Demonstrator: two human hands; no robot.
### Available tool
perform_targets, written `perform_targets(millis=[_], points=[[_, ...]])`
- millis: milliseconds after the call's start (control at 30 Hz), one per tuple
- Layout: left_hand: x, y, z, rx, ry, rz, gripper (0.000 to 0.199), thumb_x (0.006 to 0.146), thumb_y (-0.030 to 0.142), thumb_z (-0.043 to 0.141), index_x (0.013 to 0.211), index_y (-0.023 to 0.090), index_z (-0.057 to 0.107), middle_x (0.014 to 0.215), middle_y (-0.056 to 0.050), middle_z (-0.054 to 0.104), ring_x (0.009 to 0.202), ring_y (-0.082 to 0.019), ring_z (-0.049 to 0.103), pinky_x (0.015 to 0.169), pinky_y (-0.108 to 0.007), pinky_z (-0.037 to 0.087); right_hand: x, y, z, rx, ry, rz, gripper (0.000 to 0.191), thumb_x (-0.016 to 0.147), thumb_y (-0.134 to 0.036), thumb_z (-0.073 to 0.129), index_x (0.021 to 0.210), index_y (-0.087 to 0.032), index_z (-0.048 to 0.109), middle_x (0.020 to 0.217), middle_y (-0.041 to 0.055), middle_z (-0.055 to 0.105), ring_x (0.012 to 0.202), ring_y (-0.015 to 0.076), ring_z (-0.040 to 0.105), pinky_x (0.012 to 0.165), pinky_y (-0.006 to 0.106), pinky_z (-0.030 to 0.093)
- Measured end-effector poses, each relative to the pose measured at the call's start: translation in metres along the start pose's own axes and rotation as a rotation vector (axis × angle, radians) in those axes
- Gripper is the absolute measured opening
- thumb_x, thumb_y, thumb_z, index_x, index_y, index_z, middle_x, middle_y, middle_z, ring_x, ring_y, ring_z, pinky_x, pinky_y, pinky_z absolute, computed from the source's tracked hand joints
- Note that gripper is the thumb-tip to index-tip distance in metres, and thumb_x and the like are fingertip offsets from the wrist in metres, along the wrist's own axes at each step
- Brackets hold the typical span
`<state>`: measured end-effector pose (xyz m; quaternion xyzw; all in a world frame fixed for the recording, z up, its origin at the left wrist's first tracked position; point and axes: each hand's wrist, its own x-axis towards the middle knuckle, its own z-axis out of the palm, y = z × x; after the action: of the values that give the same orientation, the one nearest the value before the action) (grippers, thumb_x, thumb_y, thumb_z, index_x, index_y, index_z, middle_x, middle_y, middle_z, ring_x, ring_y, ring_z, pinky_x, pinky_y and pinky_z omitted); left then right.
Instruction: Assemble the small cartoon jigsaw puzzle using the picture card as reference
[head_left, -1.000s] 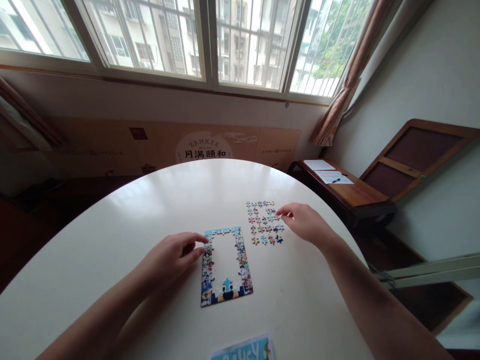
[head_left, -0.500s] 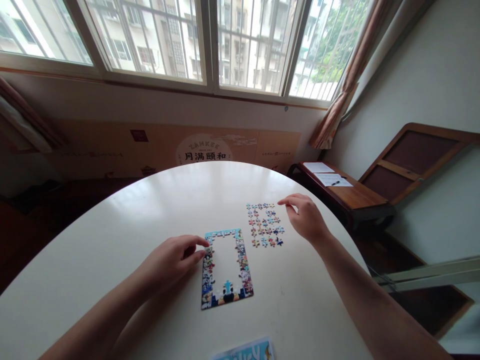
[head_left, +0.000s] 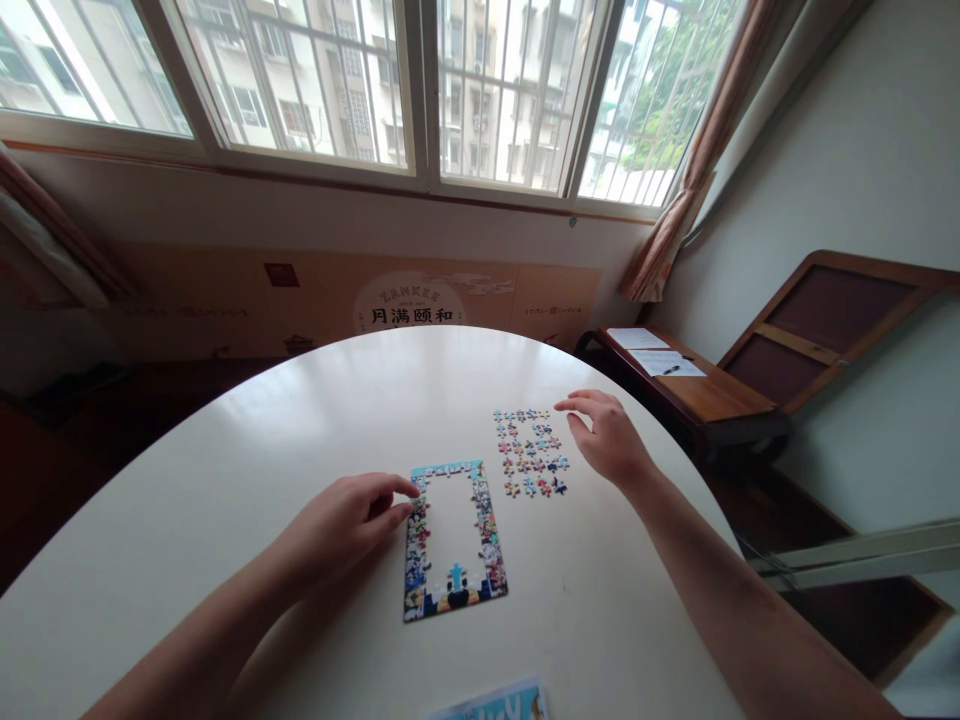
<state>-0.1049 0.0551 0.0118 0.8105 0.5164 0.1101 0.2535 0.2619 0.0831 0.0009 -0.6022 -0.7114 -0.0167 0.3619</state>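
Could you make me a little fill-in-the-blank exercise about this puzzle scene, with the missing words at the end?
1. The fingertips of the left hand are at the ____ side of the puzzle border.
2. Inside that border, most of the ____ is unfilled.
3. The loose pieces lie nearer to the person's ____ hand than to the other.
4. The round table under the puzzle is ____ in colour.

Missing words, in order: left; middle; right; white.

I am standing in what looks like a room in a home. Curtains (head_left: 679,225) are hanging by the big windows (head_left: 499,95), and tall buildings (head_left: 360,80) are showing outside.
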Motion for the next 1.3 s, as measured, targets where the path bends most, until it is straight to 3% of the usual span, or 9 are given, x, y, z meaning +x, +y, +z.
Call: perform_targets(millis=[300,433,600,1000,1300], points=[[0.001,-0.002,0.0,-0.015,-0.013,-0.007,0.037,0.092,0.047,0.05,0.11,0.027,0.075,0.11,-0.007,0.074,0.091,-0.024,0.067,0.077,-0.032,0.05,-0.004,-0.018,-0.015,-0.131,-0.311,0.126,0.024,0.09,-0.023,0.061,0.105,-0.024,0.079,0.148,0.0141,0.052,0.145,0.0318,0.039,0.118,0.051,0.031],[0.001,-0.003,0.001,-0.004,-0.012,-0.002,0.037,0.092,0.047,0.05,0.11,0.027,0.075,0.109,-0.008,0.075,0.089,-0.024,0.066,0.076,-0.032,0.05,-0.006,-0.026,-0.021,-0.18,-0.43,0.157,0.02,0.09,-0.024,0.062,0.1,-0.025,0.08,0.154,0.0112,0.048,0.152,0.0331,0.027,0.12,0.053,0.024],[0.001,-0.003,0.001,-0.004,-0.002,0.0,0.035,0.091,0.045,0.051,0.108,0.027,0.076,0.108,-0.007,0.075,0.086,-0.022,0.066,0.074,-0.031,0.05,-0.007,-0.022,-0.017,-0.182,-0.531,0.208,0.018,0.088,-0.025,0.068,0.1,-0.026,0.081,0.157,0.0104,0.045,0.154,0.0347,0.021,0.121,0.055,0.02],[0.001,-0.001,0.001,0.01,-0.001,0.001,0.035,0.091,0.045,0.05,0.108,0.027,0.076,0.103,-0.006,0.076,0.085,-0.023,0.067,0.074,-0.031,0.05,-0.009,-0.029,-0.019,-0.207,-0.586,0.224,0.023,0.089,-0.029,0.066,0.108,-0.025,0.079,0.16,0.0136,0.04,0.154,0.0334,0.02,0.121,0.052,0.02],[0.001,-0.003,0.0,-0.006,-0.006,0.01,0.035,0.09,0.045,0.051,0.108,0.028,0.076,0.107,-0.007,0.076,0.089,-0.023,0.067,0.076,-0.032,0.051,-0.009,-0.028,-0.016,-0.18,-0.497,0.169,0.019,0.089,-0.028,0.066,0.101,-0.025,0.08,0.155,0.0113,0.048,0.152,0.0336,0.028,0.12,0.052,0.025]])
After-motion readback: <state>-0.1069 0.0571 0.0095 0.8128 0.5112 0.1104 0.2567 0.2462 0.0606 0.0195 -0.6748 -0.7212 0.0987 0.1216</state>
